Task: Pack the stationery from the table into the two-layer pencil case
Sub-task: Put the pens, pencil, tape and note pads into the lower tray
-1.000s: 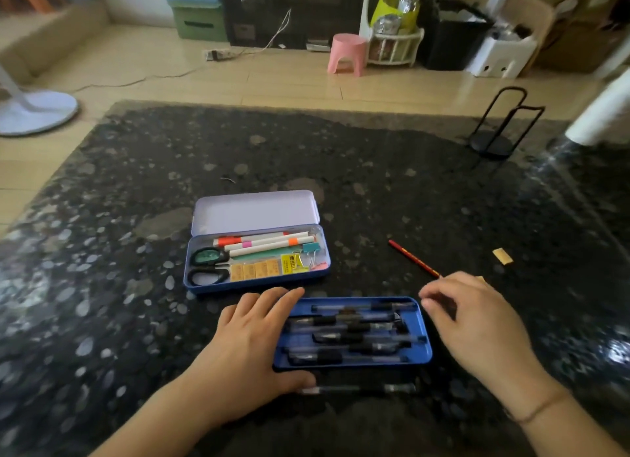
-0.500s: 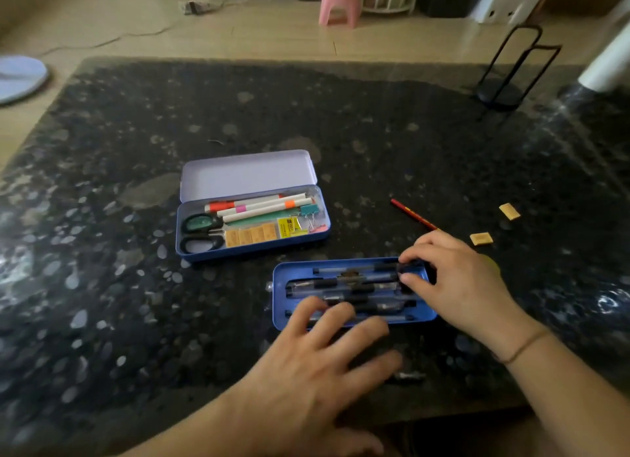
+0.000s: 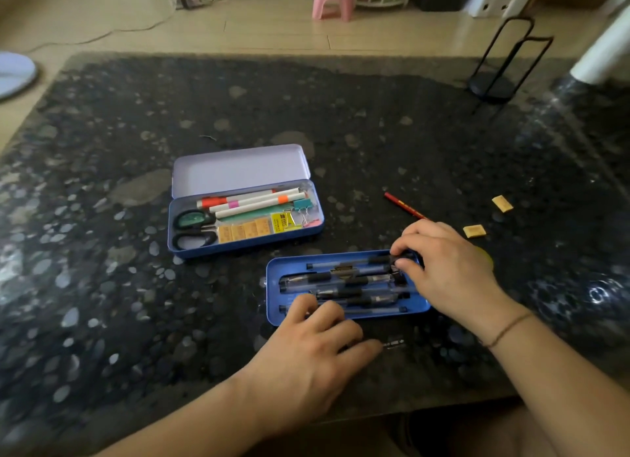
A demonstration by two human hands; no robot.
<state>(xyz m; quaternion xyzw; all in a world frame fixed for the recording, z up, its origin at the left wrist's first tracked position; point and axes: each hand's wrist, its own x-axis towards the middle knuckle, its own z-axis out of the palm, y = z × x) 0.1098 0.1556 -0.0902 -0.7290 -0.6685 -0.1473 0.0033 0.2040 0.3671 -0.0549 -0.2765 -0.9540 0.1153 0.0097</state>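
Pinching at the right-hand end of the blue tray (image 3: 272, 296), the right hand (image 3: 450, 272) has its thumb and forefinger closed on the dark cap end of one of the pens (image 3: 341, 282) that fill it; the grip is narrow, almost shut, and seems to be nudging that pen into line, not lifting it. From this grip the pens run off toward nine o'clock, their long axes parallel with the tray's long side, so any push or pull should go along that line.

The left hand (image 3: 306, 357) lies flat at about seven o'clock from the right grip, fingers spread and holding nothing that I can see, its fingertips (image 3: 305, 304) resting on the tray's near edge as if to steady it. Under its fingers, on the tabletop (image 3: 102, 303) just outside the tray, lies one more pen (image 3: 392, 344), also lengthwise to the tray; the left hand is nearer to it.

At twelve o'clock from the right grip a red pencil (image 3: 404, 207) lies slantwise, with two small tan erasers (image 3: 474, 231) at two o'clock; the right hand is nearer to these. The pencil case (image 3: 245, 241) stands open at ten o'clock, its bottom layer packed with scissors (image 3: 192, 228), markers and clips.
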